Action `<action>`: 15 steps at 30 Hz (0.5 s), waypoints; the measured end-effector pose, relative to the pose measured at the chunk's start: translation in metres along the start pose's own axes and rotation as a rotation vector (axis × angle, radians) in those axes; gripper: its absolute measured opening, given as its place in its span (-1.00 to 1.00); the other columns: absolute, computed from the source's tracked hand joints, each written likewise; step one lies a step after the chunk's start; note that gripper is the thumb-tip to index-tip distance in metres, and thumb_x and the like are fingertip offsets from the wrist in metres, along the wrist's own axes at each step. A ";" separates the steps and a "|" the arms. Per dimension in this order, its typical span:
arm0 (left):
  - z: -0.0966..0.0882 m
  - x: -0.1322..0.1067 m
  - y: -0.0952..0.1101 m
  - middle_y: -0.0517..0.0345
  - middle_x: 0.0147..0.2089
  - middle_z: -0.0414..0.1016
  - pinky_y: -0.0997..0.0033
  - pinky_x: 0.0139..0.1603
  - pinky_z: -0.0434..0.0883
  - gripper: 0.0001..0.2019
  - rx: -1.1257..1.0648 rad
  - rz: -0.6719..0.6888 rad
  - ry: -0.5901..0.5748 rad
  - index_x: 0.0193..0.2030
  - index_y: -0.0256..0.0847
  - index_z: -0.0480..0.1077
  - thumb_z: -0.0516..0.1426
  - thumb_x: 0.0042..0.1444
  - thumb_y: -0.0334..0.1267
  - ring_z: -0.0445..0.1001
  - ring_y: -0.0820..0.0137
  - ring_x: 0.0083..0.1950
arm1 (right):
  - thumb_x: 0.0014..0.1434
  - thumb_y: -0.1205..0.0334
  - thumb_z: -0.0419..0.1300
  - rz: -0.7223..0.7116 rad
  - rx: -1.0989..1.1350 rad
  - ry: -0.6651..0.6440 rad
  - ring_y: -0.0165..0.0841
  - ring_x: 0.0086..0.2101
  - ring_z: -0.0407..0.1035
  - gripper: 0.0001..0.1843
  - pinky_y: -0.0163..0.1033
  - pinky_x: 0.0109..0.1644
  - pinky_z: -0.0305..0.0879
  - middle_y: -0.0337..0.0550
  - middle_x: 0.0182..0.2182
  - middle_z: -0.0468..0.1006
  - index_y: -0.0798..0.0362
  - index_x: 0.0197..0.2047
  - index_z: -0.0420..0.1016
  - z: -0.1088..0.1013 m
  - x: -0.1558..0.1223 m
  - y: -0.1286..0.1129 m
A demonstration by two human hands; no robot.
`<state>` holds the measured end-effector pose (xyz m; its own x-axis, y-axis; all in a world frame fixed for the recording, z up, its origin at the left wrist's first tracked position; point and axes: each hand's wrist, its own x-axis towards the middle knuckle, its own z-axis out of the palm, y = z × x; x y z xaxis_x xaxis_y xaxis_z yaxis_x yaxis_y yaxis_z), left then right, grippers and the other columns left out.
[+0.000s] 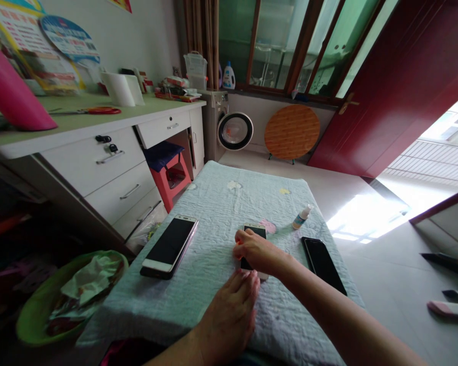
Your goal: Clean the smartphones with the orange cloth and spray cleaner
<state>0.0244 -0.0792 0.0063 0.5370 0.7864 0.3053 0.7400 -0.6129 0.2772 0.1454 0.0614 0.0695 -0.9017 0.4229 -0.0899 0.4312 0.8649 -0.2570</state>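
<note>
A white-framed smartphone (pixel 255 230) with a dark screen lies face up on the cloth-covered table in front of me. My right hand (pixel 257 251) reaches over it from the right, fingers pinched together above the screen. A bit of orange shows at its fingertips, too small to name. At the phone's near end, my left hand (pixel 231 307) has its fingers pressed together on the lower edge; its thumb is hidden. To the left rests a stack of phones (pixel 170 247), a white-framed one on top. A black phone (pixel 323 264) and a small spray bottle (pixel 301 217) lie on the right.
A pale green quilted cloth (pixel 217 203) covers the table. On the left are a green basin (pixel 26 315) with crumpled tissue, a red stool (pixel 171 178) and a white desk (pixel 110 178). Behind stand a washing machine (pixel 216 109) with its door open and a round wooden tabletop (pixel 292 131).
</note>
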 end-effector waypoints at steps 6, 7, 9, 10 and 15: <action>-0.007 0.006 0.001 -0.15 0.27 0.32 0.10 0.36 0.21 -0.47 -0.013 0.003 -0.013 0.30 -0.46 0.19 0.06 0.19 -0.39 0.24 0.10 0.30 | 0.28 0.37 0.08 0.235 -0.026 0.062 -0.29 -0.15 0.20 -0.75 -0.27 -0.13 0.19 -0.05 -0.10 0.35 0.04 -0.27 0.59 -0.003 0.022 0.036; -0.008 0.007 0.001 -0.15 0.27 0.32 0.09 0.36 0.22 -0.48 -0.011 -0.003 -0.024 0.30 -0.45 0.20 0.06 0.19 -0.39 0.24 0.09 0.29 | 0.27 0.37 0.08 0.260 -0.022 0.068 -0.29 -0.14 0.20 -0.76 -0.28 -0.13 0.19 -0.05 -0.10 0.34 0.04 -0.27 0.59 -0.004 0.026 0.043; -0.011 0.009 0.002 -0.14 0.26 0.32 0.08 0.35 0.23 -0.49 -0.012 -0.020 -0.035 0.30 -0.43 0.21 0.06 0.20 -0.38 0.25 0.09 0.27 | 0.25 0.40 0.10 0.285 -0.013 0.084 -0.31 -0.13 0.21 -0.78 -0.29 -0.10 0.18 -0.06 -0.10 0.34 0.05 -0.26 0.59 -0.006 0.032 0.055; -0.011 0.009 0.002 -0.14 0.26 0.32 0.09 0.34 0.23 -0.49 -0.016 -0.025 -0.040 0.30 -0.42 0.20 0.06 0.20 -0.37 0.25 0.10 0.26 | 0.23 0.42 0.12 0.291 -0.008 0.089 -0.32 -0.13 0.21 -0.79 -0.30 -0.09 0.18 -0.06 -0.11 0.34 0.06 -0.27 0.59 -0.007 0.034 0.060; -0.012 0.010 0.002 -0.14 0.27 0.30 0.13 0.32 0.25 -0.47 -0.026 -0.025 -0.032 0.31 -0.39 0.18 0.08 0.20 -0.35 0.24 0.13 0.27 | 0.17 0.42 0.20 0.360 0.026 0.107 -0.41 -0.27 0.28 -0.87 -0.34 -0.16 0.20 -0.06 -0.16 0.35 0.14 -0.24 0.59 -0.006 0.041 0.079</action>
<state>0.0264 -0.0739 0.0210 0.5316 0.8033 0.2685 0.7426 -0.5945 0.3084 0.1423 0.1485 0.0518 -0.6833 0.7260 -0.0780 0.7181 0.6487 -0.2521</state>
